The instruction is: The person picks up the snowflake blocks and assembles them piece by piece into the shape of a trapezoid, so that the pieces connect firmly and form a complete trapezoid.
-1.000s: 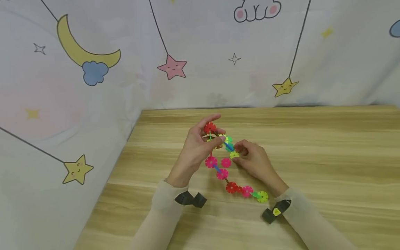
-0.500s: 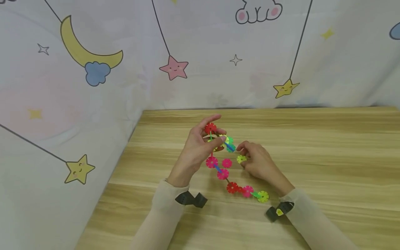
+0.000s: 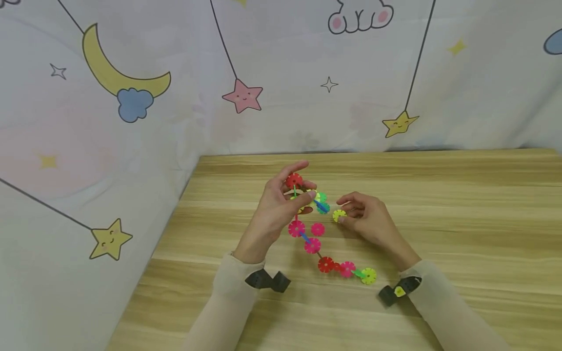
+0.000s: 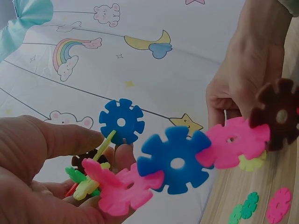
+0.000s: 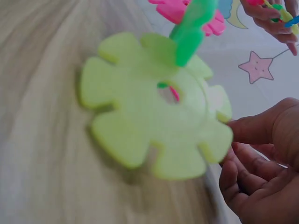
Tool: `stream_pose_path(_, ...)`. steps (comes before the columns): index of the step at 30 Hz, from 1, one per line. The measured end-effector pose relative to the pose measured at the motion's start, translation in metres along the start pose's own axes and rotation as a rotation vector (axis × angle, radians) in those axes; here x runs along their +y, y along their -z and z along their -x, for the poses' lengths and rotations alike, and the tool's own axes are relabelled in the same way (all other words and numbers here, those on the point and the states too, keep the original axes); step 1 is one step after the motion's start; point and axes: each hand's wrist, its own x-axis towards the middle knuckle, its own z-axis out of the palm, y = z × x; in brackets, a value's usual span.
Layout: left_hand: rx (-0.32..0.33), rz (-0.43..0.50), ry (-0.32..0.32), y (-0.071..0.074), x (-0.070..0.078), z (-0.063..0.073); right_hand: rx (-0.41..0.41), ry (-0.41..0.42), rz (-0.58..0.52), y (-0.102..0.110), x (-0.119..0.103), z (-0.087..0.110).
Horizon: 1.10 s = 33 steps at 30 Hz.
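My left hand (image 3: 268,219) holds a chain of slotted plastic snowflake discs (image 3: 296,228) in red, pink, blue, brown, green and yellow between thumb and fingers. The chain trails down toward the right, ending in a yellow disc (image 3: 369,276). In the left wrist view, a large blue disc (image 4: 175,151) links two pink ones. My right hand (image 3: 371,219) pinches a separate yellow snowflake disc (image 3: 338,215) by its edge, a short way right of the chain's blue disc (image 3: 322,206). In the right wrist view the chain's yellow end disc (image 5: 135,102) looms in front of the hand, concealing the pinched one.
Loose on the wooden table (image 3: 465,209) lie a pink disc (image 3: 318,229) and two green discs (image 4: 250,205) below the hands. A white cloth (image 3: 290,122) printed with stars and a moon hangs behind the table and along its left side.
My right hand has drawn away to the right from the chain with the yellow disc pinched in it, then raised the disc slightly. The left hand stays nearly still.
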Motion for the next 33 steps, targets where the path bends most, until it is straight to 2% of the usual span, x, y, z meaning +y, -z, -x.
stream_pose_path(9, -0.004, 0.000, -0.006, 0.001, -0.001, 0.000, 0.011, -0.060, -0.083, 0.007, -0.013, 0.002)
stream_pose_path(18, 0.000, -0.018, -0.023, 0.001, -0.002, 0.000, -0.001, -0.060, -0.164, 0.011, -0.027, 0.004)
stream_pose_path(26, 0.029, 0.006, -0.029, 0.002, -0.001, 0.000, 0.031, 0.060, -0.325, 0.014, -0.040, 0.012)
stream_pose_path(33, 0.051, 0.032, -0.032, 0.002, 0.000, -0.001, 0.015, 0.202, -0.535, 0.015, -0.048, 0.017)
